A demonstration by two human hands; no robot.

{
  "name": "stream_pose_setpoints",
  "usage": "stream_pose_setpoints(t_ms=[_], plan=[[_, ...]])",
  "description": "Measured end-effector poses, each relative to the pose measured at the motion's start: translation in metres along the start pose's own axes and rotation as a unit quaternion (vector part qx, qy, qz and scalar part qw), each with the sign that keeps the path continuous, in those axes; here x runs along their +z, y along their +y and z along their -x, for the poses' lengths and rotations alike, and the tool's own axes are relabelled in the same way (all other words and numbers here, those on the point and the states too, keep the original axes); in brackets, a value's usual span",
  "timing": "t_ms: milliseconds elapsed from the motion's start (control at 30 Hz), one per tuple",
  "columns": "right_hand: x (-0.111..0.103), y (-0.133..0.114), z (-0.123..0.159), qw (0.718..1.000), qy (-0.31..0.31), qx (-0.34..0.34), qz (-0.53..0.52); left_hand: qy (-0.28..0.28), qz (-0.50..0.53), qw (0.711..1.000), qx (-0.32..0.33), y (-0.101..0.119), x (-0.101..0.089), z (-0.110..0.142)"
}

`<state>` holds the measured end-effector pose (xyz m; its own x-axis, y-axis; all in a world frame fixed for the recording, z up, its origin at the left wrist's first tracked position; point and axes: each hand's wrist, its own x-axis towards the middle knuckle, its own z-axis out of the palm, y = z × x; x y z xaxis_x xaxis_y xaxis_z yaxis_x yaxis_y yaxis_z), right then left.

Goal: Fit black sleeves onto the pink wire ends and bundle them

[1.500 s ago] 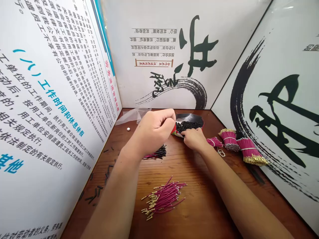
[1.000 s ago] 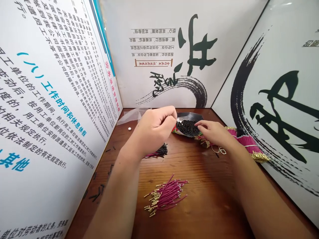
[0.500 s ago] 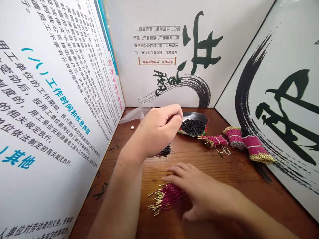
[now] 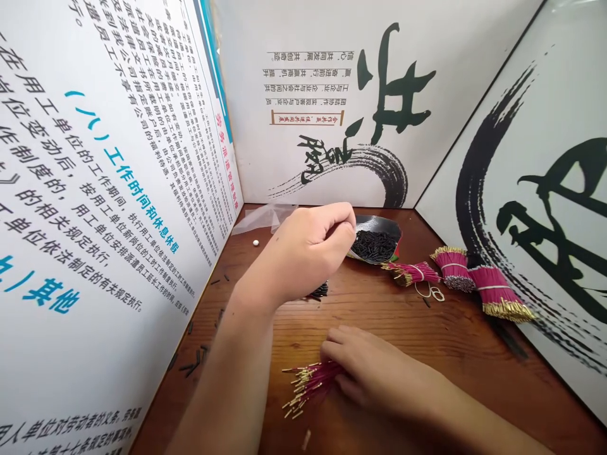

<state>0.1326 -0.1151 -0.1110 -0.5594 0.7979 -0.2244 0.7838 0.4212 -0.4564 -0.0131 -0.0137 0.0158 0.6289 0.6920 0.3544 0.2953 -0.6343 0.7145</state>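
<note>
My left hand [image 4: 310,249] is closed in a fist above the wooden table, its back towards me. Whatever its fingers hold is hidden behind the knuckles. Under it, partly covered, lies a small pile of black pieces [image 4: 318,291]. Nearer to me, my right hand [image 4: 367,363] is closed over a loose bunch of magenta wires [image 4: 310,379] with gold-coloured metal ends. Those ends fan out to the left of my fingers, while the other side of the bunch is covered by my palm.
A dark open pouch [image 4: 377,243] full of short black tubes stands at the back. Tied bundles of magenta wires [image 4: 502,294] and a pale rubber band [image 4: 430,291] lie to the right. Loose black tubes [image 4: 192,366] are scattered at left. Printed panels [image 4: 303,38] wall in the table.
My right hand, with fingers spread above the magenta wires before, has come down and closed on them. My left hand keeps its fist. The view has shifted slightly.
</note>
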Motion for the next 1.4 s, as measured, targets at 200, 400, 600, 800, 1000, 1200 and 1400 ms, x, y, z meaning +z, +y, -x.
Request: stream_pose_setpoints(t_ms=[200, 400, 600, 800, 1000, 1200, 1400], plan=[[-0.001, -0.001, 0.000, 1.000, -0.002, 0.003, 0.018, -0.003, 0.004, 1.000, -0.001, 0.002, 0.000, 0.001], [0.004, -0.004, -0.004, 0.999, 0.004, 0.011, 0.047, -0.008, 0.006, 1.000, -0.005, 0.003, 0.000, 0.002], [0.022, -0.004, -0.013, 0.994, 0.037, 0.025, 0.100, -0.013, 0.003, 1.000, -0.006, 0.003, 0.001, 0.001], [0.018, -0.005, -0.013, 0.995, 0.053, 0.007, 0.088, -0.017, -0.010, 1.000, 0.000, 0.002, 0.001, 0.000], [0.012, 0.005, -0.013, 0.995, 0.089, -0.031, 0.013, -0.023, -0.014, 1.000, 0.005, 0.001, 0.002, 0.000], [0.023, 0.016, -0.021, 0.986, 0.134, -0.076, -0.066, -0.025, -0.014, 1.000, 0.009, 0.000, 0.000, 0.000], [0.031, 0.015, -0.022, 0.944, 0.216, -0.049, -0.243, -0.027, -0.024, 0.999, 0.009, 0.000, -0.002, 0.000]])
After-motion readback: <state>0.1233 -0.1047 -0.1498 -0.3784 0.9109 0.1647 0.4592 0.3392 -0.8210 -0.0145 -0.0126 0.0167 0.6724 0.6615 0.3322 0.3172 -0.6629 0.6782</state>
